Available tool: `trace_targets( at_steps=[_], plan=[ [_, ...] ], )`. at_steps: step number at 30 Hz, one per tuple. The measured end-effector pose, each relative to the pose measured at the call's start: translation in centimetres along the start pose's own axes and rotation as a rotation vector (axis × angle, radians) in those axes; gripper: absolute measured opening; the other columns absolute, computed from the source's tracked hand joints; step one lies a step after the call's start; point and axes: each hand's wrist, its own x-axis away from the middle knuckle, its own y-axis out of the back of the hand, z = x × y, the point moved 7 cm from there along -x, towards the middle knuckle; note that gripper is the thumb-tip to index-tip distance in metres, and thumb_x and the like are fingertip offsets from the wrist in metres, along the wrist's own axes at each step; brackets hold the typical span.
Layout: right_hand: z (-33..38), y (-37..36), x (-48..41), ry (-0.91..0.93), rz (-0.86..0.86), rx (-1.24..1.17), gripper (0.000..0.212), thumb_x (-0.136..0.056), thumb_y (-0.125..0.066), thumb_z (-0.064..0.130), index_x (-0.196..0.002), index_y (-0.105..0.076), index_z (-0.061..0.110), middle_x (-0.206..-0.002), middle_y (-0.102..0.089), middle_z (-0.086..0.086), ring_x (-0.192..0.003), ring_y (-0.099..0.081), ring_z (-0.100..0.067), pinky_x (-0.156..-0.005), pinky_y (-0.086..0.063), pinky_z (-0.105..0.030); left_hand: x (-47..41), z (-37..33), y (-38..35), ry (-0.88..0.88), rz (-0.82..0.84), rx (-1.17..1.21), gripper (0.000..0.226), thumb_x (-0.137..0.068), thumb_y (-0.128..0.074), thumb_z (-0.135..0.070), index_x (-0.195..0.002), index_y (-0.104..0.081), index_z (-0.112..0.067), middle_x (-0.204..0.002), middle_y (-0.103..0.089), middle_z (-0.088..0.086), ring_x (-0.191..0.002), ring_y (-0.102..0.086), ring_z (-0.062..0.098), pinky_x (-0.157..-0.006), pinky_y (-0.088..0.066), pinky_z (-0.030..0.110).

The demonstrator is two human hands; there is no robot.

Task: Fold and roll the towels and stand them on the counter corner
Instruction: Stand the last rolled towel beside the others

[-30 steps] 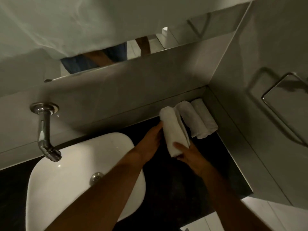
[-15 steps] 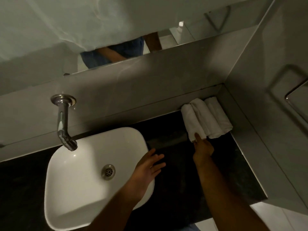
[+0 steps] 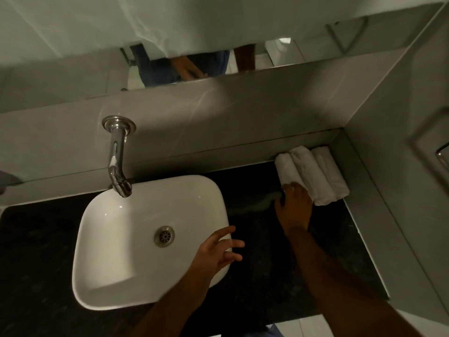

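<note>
Now the right hand (image 3: 294, 207) rests fingertips on the nearest of three rolled towels (image 3: 313, 175) in the surface (image 3: 267, 276) corner, gripping nothing; left hand (image 3: 218, 254) hovers open, empty; best nudge gently, keeping rolls snug together.

Right hand (image 3: 294, 207) apparently touches rolled towels (image 3: 313, 175) in corner.

Both forearms bare, no sleeves, rings or watch showing.

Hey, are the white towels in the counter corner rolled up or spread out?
Rolled: three white towels sit as tight cylinders side by side against the wall.
</note>
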Motion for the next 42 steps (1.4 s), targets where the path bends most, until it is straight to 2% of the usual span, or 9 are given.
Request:
trace_targets(
  at_steps=[4, 11, 15, 21, 28, 31, 35, 39, 42],
  plan=[
    [-1.1, -3.4, -3.3, 0.207, 0.315, 0.366, 0.091, -0.085, -0.065, 0.048, -0.157, -0.015, 0.023, -0.165, -0.008, -0.018, -0.15, -0.009, -0.04, -0.12, -0.006, -0.053, 1.2, 1.1, 1.2, -0.013, -0.03, 0.009, 0.031, -0.102, -0.057, -0.013, -0.133, -0.061, -0.016, -0.11, -0.078, 0.017, -0.078, -0.074, 0.026, -0.087, -0.057, 0.036],
    [-2.9, -3.4, -5.9, 0.174, 0.391, 0.544, 0.086, -0.078, -0.079, 0.027, -0.151, -0.035, 0.015, -0.153, -0.034, -0.022, -0.131, -0.04, -0.041, -0.096, -0.046, -0.051, 2.0, 2.0, 1.7, -0.011, -0.067, 0.011, 0.041, -0.088, -0.069, -0.027, -0.128, -0.065, -0.02, -0.106, -0.079, 0.014, -0.069, -0.071, 0.02, -0.086, -0.051, 0.034],
    [-2.4, -3.0, -6.5, 0.094, 0.387, 0.426, 0.073, -0.088, -0.07, 0.022, -0.152, -0.033, 0.02, -0.156, -0.029, -0.022, -0.13, -0.039, -0.043, -0.089, -0.05, -0.051, 2.0, 1.3, 2.2, -0.028, -0.078, 0.004, 0.047, -0.085, -0.073, -0.02, -0.13, -0.062, -0.012, -0.1, -0.079, 0.014, -0.055, -0.066, 0.016, -0.073, -0.054, 0.03],
    [-3.4, -3.0, -6.1, -0.041, 0.386, 0.348, 0.091, -0.08, -0.078, 0.03, -0.152, -0.022, 0.029, -0.152, -0.028, -0.022, -0.128, -0.039, -0.041, -0.095, -0.048, -0.05, 2.7, 0.7, 2.1, -0.067, -0.093, -0.017, 0.03, -0.102, -0.054, -0.009, -0.129, -0.065, -0.02, -0.102, -0.078, 0.013, -0.057, -0.057, 0.015, -0.092, -0.056, 0.046],
    [-5.0, -4.9, -6.5, -0.225, 0.462, -0.414, 0.076, -0.083, -0.077, 0.016, -0.147, -0.035, 0.023, -0.149, -0.04, -0.013, -0.13, -0.043, -0.032, -0.102, -0.04, -0.041, 2.7, 1.7, 2.0, -0.029, -0.117, 0.056, 0.031, -0.101, -0.055, -0.008, -0.128, -0.067, -0.019, -0.095, -0.076, 0.013, -0.051, -0.051, 0.012, -0.092, -0.051, 0.048],
    [-5.7, -4.4, -6.5, -0.053, 0.391, -0.086, 0.073, -0.087, -0.072, 0.026, -0.149, -0.036, 0.015, -0.154, -0.035, -0.023, -0.137, -0.036, -0.04, -0.112, -0.033, -0.049, 2.7, 2.0, 1.8, -0.005, -0.114, 0.052, 0.032, -0.101, -0.054, -0.008, -0.129, -0.066, -0.018, -0.094, -0.076, 0.011, -0.053, -0.055, 0.012, -0.102, -0.049, 0.056],
    [-2.7, -2.7, -4.3, 0.213, 0.166, 0.124, 0.055, -0.09, -0.066, 0.014, -0.142, -0.049, 0.004, -0.154, -0.035, -0.027, -0.137, -0.039, -0.045, -0.113, -0.032, -0.059, 2.7, 2.1, 2.0, -0.002, -0.129, 0.005, 0.03, -0.101, -0.055, -0.014, -0.128, -0.067, -0.021, -0.108, -0.078, 0.007, -0.09, -0.062, 0.031, -0.106, -0.05, 0.053],
    [-3.7, -5.8, -1.8, 0.26, 0.322, 0.284, 0.077, -0.096, -0.056, 0.028, -0.157, -0.014, 0.007, -0.164, -0.012, -0.021, -0.15, -0.018, -0.036, -0.12, -0.022, -0.051, 2.9, 2.6, 2.0, -0.005, -0.112, 0.018, 0.03, -0.102, -0.056, -0.014, -0.13, -0.066, -0.02, -0.103, -0.077, 0.012, -0.059, -0.058, 0.013, -0.093, -0.046, 0.049],
    [-4.8, -5.7, -3.0, 0.275, 0.341, 0.277, 0.077, -0.096, -0.057, 0.018, -0.157, -0.011, 0.006, -0.164, -0.008, -0.019, -0.151, -0.013, -0.035, -0.119, -0.019, -0.051, 2.8, 2.6, 2.0, 0.0, -0.113, 0.01, 0.032, -0.101, -0.055, -0.009, -0.129, -0.066, -0.019, -0.099, -0.077, 0.012, -0.052, -0.052, 0.012, -0.088, -0.048, 0.044]
  ],
)
